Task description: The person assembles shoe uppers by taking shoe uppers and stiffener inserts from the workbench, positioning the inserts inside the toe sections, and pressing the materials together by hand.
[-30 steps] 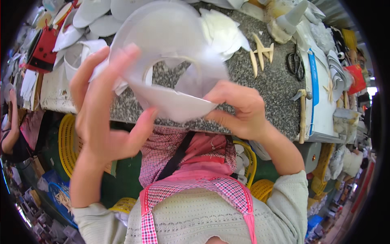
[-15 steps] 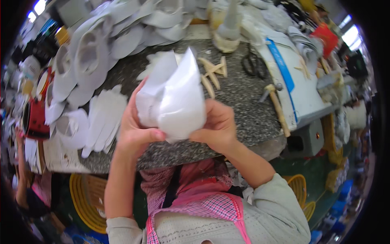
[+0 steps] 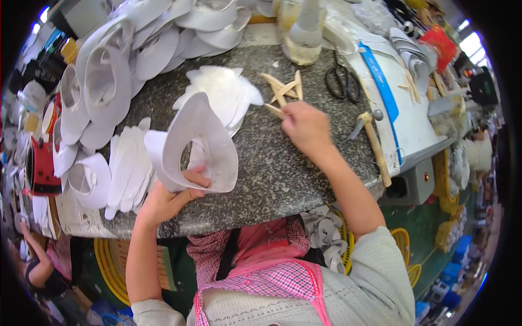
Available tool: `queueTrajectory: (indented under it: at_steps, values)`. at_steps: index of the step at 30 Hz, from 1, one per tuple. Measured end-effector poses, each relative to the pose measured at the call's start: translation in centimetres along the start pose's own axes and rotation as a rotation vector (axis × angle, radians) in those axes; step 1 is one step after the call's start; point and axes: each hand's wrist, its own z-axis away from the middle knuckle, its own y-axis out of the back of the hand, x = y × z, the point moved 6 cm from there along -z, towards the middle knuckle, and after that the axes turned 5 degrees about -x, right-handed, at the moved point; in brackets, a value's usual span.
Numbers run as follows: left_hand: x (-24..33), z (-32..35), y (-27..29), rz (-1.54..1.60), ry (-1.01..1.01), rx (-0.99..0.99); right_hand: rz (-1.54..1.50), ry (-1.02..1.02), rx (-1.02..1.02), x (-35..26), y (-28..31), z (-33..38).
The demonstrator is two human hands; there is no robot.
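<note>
In my left hand [image 3: 168,202] is a white shoe upper [image 3: 217,144], gripped at its lower edge with the thumb inside the opening. It stands tilted above the speckled stone tabletop [image 3: 272,179], its inside facing up. My right hand [image 3: 309,130] reaches farther out and pinches the near end of a pale, flat wooden stick [image 3: 273,110]. Beyond those fingers several similar wooden sticks [image 3: 284,89] lie crossed over each other. Between the two hands rests a pile of white sole-shaped pieces [image 3: 215,89], with a second stack of white insole-like pieces [image 3: 129,171] at the left.
Many white shoe uppers [image 3: 109,81] crowd the far left. A glue-crusted pot [image 3: 302,49] stands at the back, near black scissors [image 3: 342,81]. A hammer [image 3: 375,146] lies at the right beside a blue strip [image 3: 377,81]. Yellow baskets [image 3: 111,271] sit below the table.
My right hand has let go of the white shoe upper and moved away to the wooden sticks, closing on one. My left hand has lowered the upper leftward and turned its opening up.
</note>
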Motion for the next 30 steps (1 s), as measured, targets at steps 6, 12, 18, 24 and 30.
queueTrajectory:
  at_steps: [6,12,18,24,30]
  values:
    - [-4.2,3.6,1.4,-0.131,-0.051,0.048,-0.874,-0.124,-0.064,-0.6,2.9,3.4]
    - [-3.0,3.4,1.4,-0.039,-0.161,0.037,-0.753,0.628,-0.217,-15.3,2.0,5.7]
    - [-4.2,4.8,1.2,-0.233,-0.129,0.026,-0.302,0.642,-0.321,-17.4,-2.1,4.9]
    - [-2.6,5.0,1.7,-0.27,-0.306,0.101,-0.264,0.599,-0.448,-18.0,-3.0,4.6]
    - [-2.0,5.0,1.5,-0.335,-0.276,0.088,-0.104,0.685,-0.364,-18.5,-3.6,5.1]
